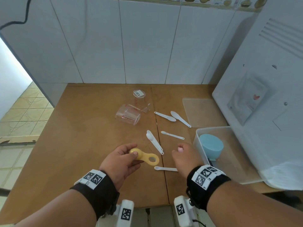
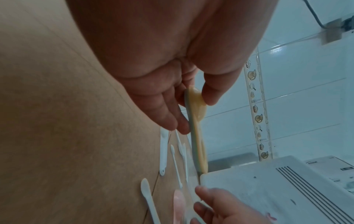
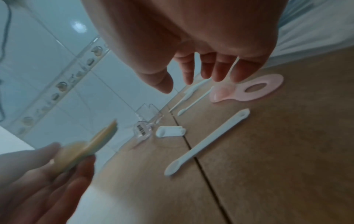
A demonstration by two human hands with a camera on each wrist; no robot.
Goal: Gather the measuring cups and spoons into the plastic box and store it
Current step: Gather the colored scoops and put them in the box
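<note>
Pinching a yellow spoon (image 1: 145, 157) above the table (image 1: 78, 128), the left hand (image 1: 122, 161) holds firm; the right hand (image 1: 183, 158) hovers loose-fingered over, seemingly, a pink spoon (image 3: 247, 89).

Illumination is soft, even daylight; brightness enters at the left edge of the head view. Shadows on the wooden table (image 1: 91, 122) are faint. Wide-angle distortion bends the tile lines of the wall (image 1: 147, 46). Both wrist views are dimmer, blue-tinted and motion-blurred. A glare spot (image 3: 78, 26) marks one tile.
</note>
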